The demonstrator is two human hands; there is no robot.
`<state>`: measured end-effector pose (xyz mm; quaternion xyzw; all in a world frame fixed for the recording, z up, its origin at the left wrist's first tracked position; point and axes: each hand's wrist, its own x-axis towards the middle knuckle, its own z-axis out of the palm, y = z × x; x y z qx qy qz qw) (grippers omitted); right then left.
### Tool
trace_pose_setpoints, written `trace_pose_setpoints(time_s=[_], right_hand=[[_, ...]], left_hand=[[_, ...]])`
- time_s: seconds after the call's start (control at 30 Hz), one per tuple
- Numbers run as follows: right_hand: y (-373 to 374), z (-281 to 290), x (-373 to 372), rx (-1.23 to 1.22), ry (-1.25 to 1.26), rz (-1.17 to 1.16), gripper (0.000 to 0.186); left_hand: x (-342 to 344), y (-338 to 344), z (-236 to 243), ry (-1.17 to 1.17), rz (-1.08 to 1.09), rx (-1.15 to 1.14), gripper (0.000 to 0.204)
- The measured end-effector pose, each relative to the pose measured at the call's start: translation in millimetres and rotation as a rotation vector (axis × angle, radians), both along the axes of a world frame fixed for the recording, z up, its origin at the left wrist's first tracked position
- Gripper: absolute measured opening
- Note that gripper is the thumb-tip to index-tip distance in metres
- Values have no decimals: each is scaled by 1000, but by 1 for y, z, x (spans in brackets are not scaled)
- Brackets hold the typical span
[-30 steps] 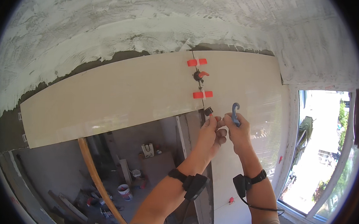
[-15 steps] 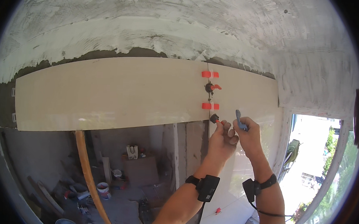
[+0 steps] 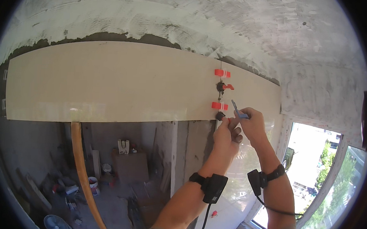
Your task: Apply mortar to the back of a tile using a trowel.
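Observation:
Pinched in my left hand (image 3: 227,139) is a tile leveler (image 3: 220,115) with a black round base and a reddish handle. It sits at the lower end of the joint between a long beige tile (image 3: 111,82) and the tile on the right (image 3: 258,91); its tip is hidden. My right hand (image 3: 253,123) is closed around a thin blue-grey wrench (image 3: 237,111), just beside my left fingers. Above them, the joint carries a lower red wedge clip (image 3: 219,105), another leveler with a red handle (image 3: 225,87) and an upper red wedge clip (image 3: 222,73).
A wooden prop (image 3: 80,163) stands under the long tile, in front of an opening to a dim room. In there are a brown box (image 3: 130,165) and a bucket (image 3: 93,186). To the right is a bright window (image 3: 312,165). Rough plaster (image 3: 155,17) spans above.
The view has shifted a little. The wrench in my right hand has tilted and come closer to the leveler. My left hand keeps its grip on the leveler at the joint.

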<state>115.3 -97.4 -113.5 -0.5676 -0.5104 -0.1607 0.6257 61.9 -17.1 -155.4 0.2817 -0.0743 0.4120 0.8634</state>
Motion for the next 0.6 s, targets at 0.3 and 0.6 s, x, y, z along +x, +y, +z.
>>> trace_pose_setpoints(time_s=[0.3, 0.6], right_hand=[[11, 12, 1, -42, 99, 60, 35], [20, 17, 18, -159, 88, 113, 35]], left_hand=[[-6, 12, 12, 49, -55, 146, 26], [-7, 1, 19, 258, 122, 162, 28]])
